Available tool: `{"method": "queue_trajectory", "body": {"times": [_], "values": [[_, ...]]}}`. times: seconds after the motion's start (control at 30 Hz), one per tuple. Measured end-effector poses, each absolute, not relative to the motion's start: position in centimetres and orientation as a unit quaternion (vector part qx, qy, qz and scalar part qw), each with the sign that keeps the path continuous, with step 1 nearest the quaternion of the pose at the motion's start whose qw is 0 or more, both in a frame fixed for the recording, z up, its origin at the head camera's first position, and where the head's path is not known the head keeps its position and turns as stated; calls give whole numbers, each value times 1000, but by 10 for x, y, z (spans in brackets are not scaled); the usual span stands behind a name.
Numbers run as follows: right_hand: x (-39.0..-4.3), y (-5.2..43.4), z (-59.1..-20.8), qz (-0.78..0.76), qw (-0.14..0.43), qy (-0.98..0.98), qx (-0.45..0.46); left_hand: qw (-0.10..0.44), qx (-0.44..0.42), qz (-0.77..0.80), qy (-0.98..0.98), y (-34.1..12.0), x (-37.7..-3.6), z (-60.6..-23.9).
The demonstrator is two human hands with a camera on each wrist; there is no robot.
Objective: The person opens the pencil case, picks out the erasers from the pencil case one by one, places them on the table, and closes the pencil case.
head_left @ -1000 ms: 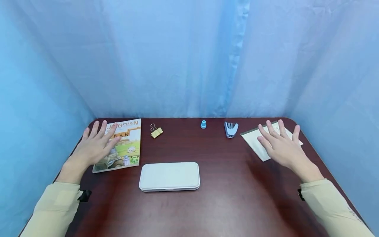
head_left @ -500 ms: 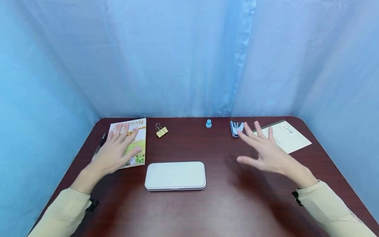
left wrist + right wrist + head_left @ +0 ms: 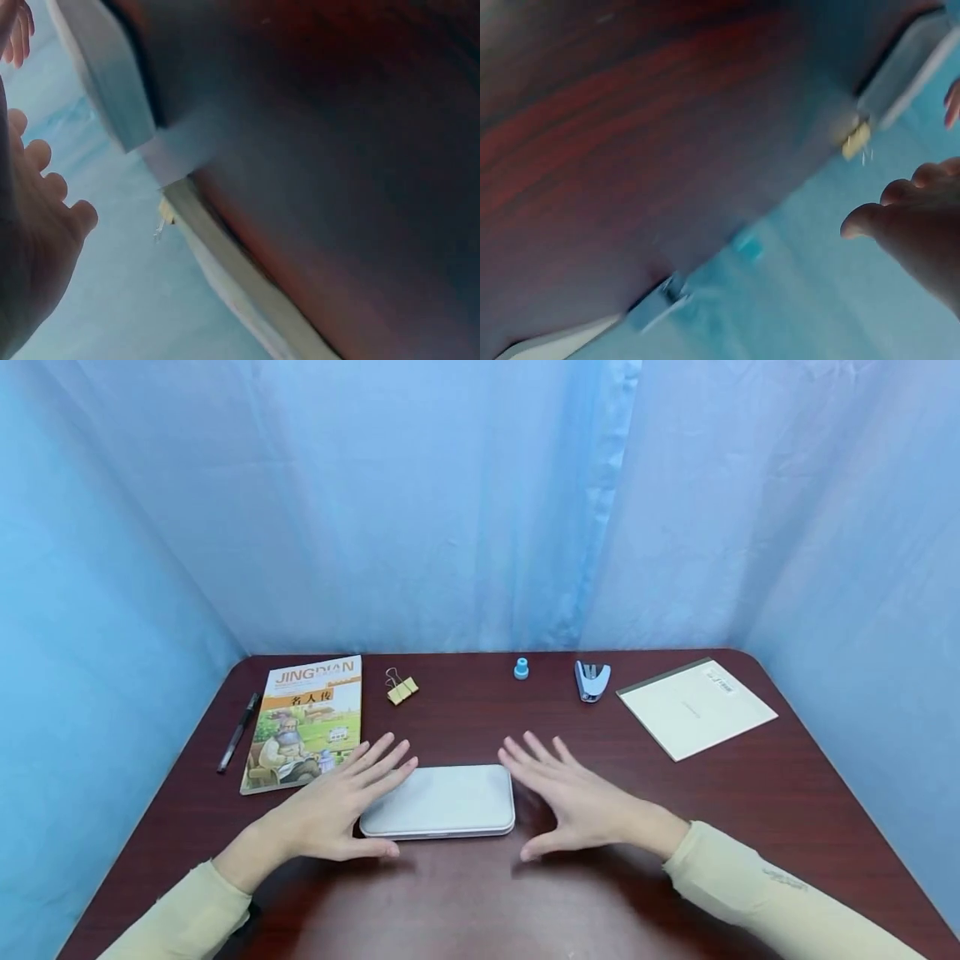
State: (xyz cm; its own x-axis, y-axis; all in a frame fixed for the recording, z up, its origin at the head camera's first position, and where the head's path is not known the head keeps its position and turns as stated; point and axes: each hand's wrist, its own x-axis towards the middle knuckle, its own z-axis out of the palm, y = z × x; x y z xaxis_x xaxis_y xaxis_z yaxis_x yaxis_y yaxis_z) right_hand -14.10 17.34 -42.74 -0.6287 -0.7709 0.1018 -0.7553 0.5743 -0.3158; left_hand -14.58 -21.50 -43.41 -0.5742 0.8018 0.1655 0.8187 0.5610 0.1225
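A flat white case with rounded corners (image 3: pixel 457 802), perhaps a pencil case, lies closed on the dark red-brown table. My left hand (image 3: pixel 337 810) hovers at its left end with fingers spread, overlapping the case's left edge in the head view. On the other side my right hand (image 3: pixel 588 806) is spread just beyond the case's right end, thumb apart from the fingers. Neither hand holds anything. From the left wrist, the case (image 3: pixel 109 75) appears past the left hand (image 3: pixel 41 232). The right wrist view shows the right hand (image 3: pixel 915 217) apart from the case (image 3: pixel 911 67).
Left of the case lie an illustrated book (image 3: pixel 307 718) and a black pen (image 3: pixel 238 735). Toward the back edge are a yellow binder clip (image 3: pixel 402 690), a small blue object (image 3: pixel 521 669) and a light-blue stapler (image 3: pixel 592 682). A cream notepad (image 3: pixel 693 710) lies right. Blue curtains surround the table.
Both hands have moved inward and nearer the person, from over the book and notepad to the two ends of the case. The pen and whole notepad are now uncovered.
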Motion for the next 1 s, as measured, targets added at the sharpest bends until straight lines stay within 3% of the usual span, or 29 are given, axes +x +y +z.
{"method": "queue_trajectory", "body": {"times": [0.4, 1.0], "values": [[-147, 145, -444, -172, 107, 880, -430, 21, -469, -117, -875, -224, -151, -450], [-156, 130, -428, -99, 44, 900, -422, 48, -437, -94, -893, -220, -153, -446]]}}
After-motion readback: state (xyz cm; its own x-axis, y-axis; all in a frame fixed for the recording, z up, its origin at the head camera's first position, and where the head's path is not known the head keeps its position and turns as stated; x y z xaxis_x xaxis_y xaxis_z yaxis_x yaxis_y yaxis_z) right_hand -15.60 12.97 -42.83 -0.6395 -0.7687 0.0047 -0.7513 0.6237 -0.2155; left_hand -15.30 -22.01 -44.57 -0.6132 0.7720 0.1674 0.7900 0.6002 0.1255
